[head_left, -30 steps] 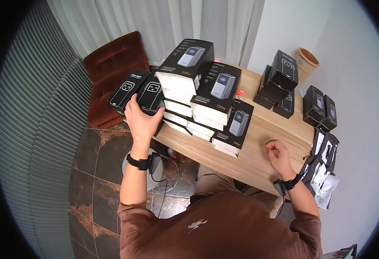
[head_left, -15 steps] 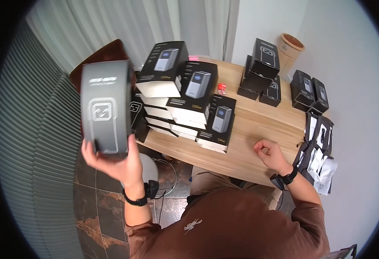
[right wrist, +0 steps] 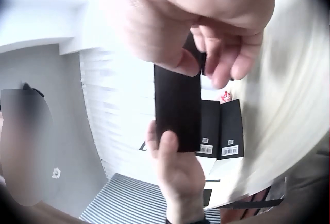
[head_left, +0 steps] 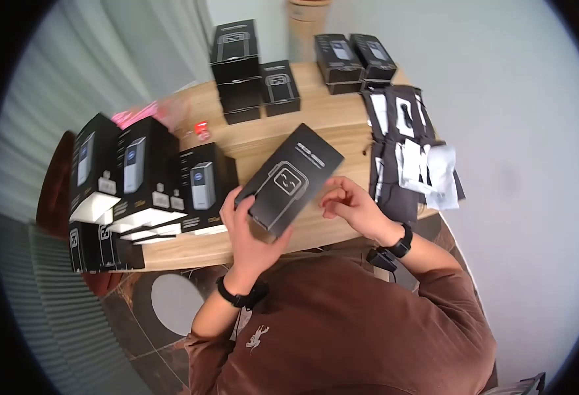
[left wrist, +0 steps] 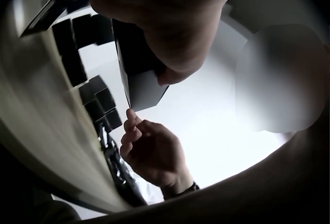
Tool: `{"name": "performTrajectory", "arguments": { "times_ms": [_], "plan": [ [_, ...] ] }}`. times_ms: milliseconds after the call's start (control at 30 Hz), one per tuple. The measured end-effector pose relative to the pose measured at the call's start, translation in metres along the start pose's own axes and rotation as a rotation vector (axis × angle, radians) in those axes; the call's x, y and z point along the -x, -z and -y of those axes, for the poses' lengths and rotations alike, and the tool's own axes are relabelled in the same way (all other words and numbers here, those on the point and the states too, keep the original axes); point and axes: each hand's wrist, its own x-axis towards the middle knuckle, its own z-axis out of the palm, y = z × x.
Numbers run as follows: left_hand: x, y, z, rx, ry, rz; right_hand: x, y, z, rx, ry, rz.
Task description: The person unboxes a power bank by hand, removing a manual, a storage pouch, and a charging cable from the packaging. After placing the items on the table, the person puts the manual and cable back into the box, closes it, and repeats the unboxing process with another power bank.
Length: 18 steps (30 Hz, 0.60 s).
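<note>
A black box (head_left: 291, 172) with a line drawing of a smiling screen device on its face is tilted above the table in the head view. My left hand (head_left: 253, 242) grips its near end, thumb on one side and fingers on the other. My right hand (head_left: 357, 209) hovers at the box's right edge, fingers loosely bent. In the left wrist view the right fingertips (left wrist: 132, 116) are right at the box's lower corner. The right wrist view shows the box's plain black side (right wrist: 178, 105), with the left hand (right wrist: 180, 175) around its far end.
Printed boxes (head_left: 148, 168) with white undersides are stacked at the table's left. Other black boxes (head_left: 237, 66) stand at the back, and a further pair of stacks (head_left: 342, 62) lies right of them. A dark organizer (head_left: 395, 171) with white packets covers the right edge. A red wrapper (head_left: 202, 130) lies mid-table.
My left hand has lifted a black box from the left-hand group and carried it right, to above the table's front. The right hand has risen beside it. The head view has turned right.
</note>
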Motion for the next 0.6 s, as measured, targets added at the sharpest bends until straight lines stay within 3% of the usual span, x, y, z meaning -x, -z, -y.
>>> {"name": "performTrajectory", "arguments": {
  "times_ms": [133,233,367,467,600],
  "plan": [
    [0.007,-0.048,0.009,-0.125,0.111,0.12,-0.003,0.006,-0.011,-0.117,-0.192,-0.111],
    [0.012,-0.068,0.016,-0.126,0.187,0.121,-0.005,0.005,-0.02,-0.119,-0.127,-0.126],
    [0.015,-0.064,0.015,0.003,0.233,0.245,-0.004,0.002,-0.027,-0.037,-0.041,-0.188],
    [0.032,-0.063,0.04,0.289,0.388,0.322,0.002,-0.001,-0.038,0.01,0.042,-0.248],
    [0.036,-0.07,0.05,0.365,0.359,0.276,0.017,-0.012,-0.039,0.387,0.17,-0.231]
  ]
}}
